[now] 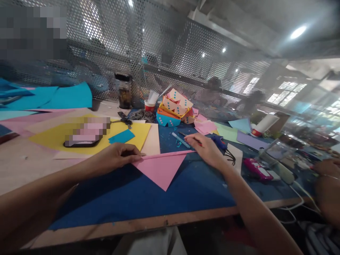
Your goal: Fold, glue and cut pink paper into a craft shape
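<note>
Near the left end of the bench (130,226), blue-green sheets (73,99) lie toward the back edge. In front of them a yellow sheet (140,132) carries a phone (81,144) and a small blue card (123,136).

Just in front of that card, the left hand (125,154) has its grip closed on the left corner of the pink paper (164,171). This sheet lies near the middle of the bench, its long side parallel to the back edge and its point aimed at the front edge. A narrow folded strip (166,154) runs along the long side, so the step in hand looks like turning or rolling that side over.

Behind it, toward the back edge, stands a pile of dotted paper pieces (176,104). A pale blue pen (180,140) lies between pile and paper.

The right hand (204,146) is at the right end of the strip, its grip narrow around what seems a slim dark tool (182,134); whether it also pinches the paper I cannot tell. The next move seems to call for even tension between both ends and a straight, tight fold.
</note>
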### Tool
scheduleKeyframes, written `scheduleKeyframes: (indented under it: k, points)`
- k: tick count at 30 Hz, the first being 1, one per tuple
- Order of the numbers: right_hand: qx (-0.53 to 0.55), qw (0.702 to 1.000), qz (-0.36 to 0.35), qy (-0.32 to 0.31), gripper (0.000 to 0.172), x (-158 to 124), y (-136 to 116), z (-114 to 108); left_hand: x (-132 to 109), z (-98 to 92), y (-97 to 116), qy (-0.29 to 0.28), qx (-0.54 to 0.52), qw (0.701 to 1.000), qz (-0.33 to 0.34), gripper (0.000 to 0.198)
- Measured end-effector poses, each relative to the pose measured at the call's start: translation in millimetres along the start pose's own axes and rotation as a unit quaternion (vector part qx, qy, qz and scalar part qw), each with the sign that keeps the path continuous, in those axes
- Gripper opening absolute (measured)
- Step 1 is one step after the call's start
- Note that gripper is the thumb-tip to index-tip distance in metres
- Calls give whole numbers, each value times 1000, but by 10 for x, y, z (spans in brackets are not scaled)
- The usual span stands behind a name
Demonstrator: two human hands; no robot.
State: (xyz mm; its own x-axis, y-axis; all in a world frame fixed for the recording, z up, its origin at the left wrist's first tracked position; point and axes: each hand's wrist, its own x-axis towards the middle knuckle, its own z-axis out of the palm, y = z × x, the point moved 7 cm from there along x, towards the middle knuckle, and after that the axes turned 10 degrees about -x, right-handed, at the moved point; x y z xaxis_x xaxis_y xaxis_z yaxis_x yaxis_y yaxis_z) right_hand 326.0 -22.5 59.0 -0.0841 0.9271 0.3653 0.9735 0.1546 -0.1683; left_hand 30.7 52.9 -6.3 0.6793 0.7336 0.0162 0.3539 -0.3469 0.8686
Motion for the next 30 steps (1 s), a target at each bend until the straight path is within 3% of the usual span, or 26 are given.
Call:
scheduleKeyframes:
  k: [2,4,8,10,13,15,19,22,26,30]
  points:
    - [72,995,-59,-41,26,-70,-283,63,-1,18,1,-17,-10,1000,-6,48]
    - [118,987,-73,-77,20,-129,-421,124,1,25,7,-23,-12,1000,-6,45]
    - [156,980,-44,-115,13,-207,-432,218,-8,54,52,-34,-27,999,5,45]
    - [137,986,-41,-84,11,-272,-418,196,-20,75,68,-42,-40,998,-1,45]
    - [31,995,-72,61,18,-473,-496,13,-31,75,54,-39,-59,997,-30,46]
    - [-13,986,-121,111,25,-661,-642,-53,-33,72,19,-39,-76,995,-59,47]
    - [-58,974,-205,79,40,-926,-926,-8,-38,82,-39,-47,-115,988,-95,49]
    - [-84,966,-236,63,38,-999,-1039,40,-51,98,-53,-55,-140,983,-110,47]
    - [-104,963,-247,40,38,-1019,-1053,123,-74,95,-30,-59,-172,976,-121,43]
    - [-125,957,-252,65,44,-1023,-1012,138,-88,103,-25,-73,-188,970,-136,42]
